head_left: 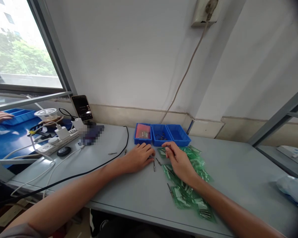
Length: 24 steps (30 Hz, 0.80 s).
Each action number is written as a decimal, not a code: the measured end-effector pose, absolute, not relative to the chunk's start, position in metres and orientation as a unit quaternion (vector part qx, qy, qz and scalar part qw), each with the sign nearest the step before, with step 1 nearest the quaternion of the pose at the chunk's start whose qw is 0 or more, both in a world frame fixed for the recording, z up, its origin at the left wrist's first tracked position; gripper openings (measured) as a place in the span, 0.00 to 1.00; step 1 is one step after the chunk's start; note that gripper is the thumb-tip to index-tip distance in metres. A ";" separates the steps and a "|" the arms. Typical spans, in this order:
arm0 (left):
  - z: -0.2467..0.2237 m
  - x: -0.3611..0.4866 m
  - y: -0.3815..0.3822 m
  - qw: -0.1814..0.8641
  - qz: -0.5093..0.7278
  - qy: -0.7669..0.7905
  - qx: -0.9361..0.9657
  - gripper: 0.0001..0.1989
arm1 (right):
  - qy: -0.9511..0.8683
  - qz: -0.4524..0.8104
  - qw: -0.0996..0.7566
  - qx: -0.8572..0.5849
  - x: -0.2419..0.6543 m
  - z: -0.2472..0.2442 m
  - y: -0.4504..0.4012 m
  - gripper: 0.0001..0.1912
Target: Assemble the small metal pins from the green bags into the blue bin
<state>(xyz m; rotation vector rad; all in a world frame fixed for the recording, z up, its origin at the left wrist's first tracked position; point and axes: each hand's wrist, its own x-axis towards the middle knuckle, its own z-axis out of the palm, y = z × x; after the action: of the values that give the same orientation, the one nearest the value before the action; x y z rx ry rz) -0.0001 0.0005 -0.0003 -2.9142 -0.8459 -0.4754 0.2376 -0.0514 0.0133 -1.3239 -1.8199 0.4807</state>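
Observation:
My left hand (138, 158) rests low over the grey table, its fingers curled; a small metal part lies by its fingertips, and what it grips, if anything, is too small to tell. Just right of it a metal pin (154, 166) and another pin (158, 161) lie on the table. My right hand (180, 162) is pinched above green plastic bags (182, 197) that hold metal parts; what sits between its fingertips is too small to make out. Behind the hands stand a blue bin with a pink packet (142, 131), a blue bin with small metal parts (161, 135) and an empty blue bin (178, 133).
A black cable (99, 168) crosses the grey table (129, 198) on the left. Beyond it are a power strip (57, 142), a black mouse (64, 151) and a propped phone (82, 107). A person's hand (0, 117) touches a blue tray (21, 116) at far left.

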 end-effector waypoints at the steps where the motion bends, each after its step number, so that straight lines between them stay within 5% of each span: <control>1: 0.000 0.000 0.000 0.036 -0.154 -0.275 -0.948 0.10 | -0.726 0.183 0.411 -0.520 0.237 0.013 -0.051 0.15; 24: 0.002 0.000 -0.001 0.029 -0.156 -0.275 -0.948 0.11 | -0.737 0.131 0.426 -0.508 0.238 0.017 -0.051 0.11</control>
<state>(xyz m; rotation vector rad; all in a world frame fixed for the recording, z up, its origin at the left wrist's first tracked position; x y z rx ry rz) -0.0003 -0.0006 0.0021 -2.9247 -0.8487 -0.4811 0.2377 -0.0511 0.0171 -1.2687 -1.8432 0.3280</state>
